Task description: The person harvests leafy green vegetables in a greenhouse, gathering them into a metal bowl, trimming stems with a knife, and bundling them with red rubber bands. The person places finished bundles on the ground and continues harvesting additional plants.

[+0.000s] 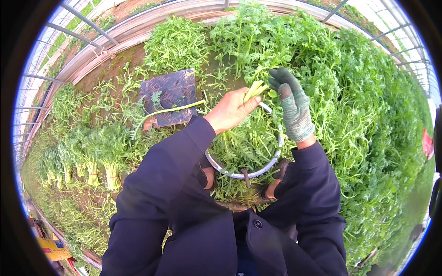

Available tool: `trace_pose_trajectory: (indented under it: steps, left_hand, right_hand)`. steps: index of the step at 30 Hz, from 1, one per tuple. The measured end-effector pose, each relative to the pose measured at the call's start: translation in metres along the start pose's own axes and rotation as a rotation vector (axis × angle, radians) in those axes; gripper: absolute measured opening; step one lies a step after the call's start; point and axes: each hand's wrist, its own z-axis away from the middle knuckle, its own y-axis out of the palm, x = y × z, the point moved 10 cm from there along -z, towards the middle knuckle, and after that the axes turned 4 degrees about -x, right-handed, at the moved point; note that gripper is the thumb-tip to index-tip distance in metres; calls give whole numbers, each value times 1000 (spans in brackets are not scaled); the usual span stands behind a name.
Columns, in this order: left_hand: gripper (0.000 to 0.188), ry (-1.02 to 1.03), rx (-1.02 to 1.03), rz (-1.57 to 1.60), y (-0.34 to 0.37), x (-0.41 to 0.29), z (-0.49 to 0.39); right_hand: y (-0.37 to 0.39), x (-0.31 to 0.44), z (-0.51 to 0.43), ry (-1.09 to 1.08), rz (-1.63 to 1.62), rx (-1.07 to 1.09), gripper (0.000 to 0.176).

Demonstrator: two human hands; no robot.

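My bare left hand (234,108) is closed around a small bunch of pale green stems (255,90), cut ends pointing up and right, above the far rim of a round tub. My right hand (291,103), in a green-and-grey work glove, is raised just right of the stems with fingers apart, holding nothing that I can see. Below both hands the tub's pale rim (280,138) encircles loose leafy greens (241,148). Left of my left hand, one long leafy stalk (172,108) lies across a dark printed board (169,86).
Tied bundles of greens (112,176) stand in a row at the left. A heap of loose greens (176,45) lies beyond the board. Tall growing greens (373,103) fill the right side. Metal greenhouse tubes (88,24) arch around the edges; a yellow package (53,249) lies lower left.
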Motion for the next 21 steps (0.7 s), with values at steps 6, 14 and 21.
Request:
trace_pose_trajectory:
  steps: [6,14,21]
  left_hand:
    - [39,-124,-58,640,-40,-13,-5]
    - [41,17,-574,924,-65,-9,-8]
    - [44,-3,-673,1071,-67,-1,-17]
  right_hand:
    - [39,-40,16,137,393,314,87]
    - [88,-90,63,261,380,70,41]
    - [96,-108,68,303,126,-53,30]
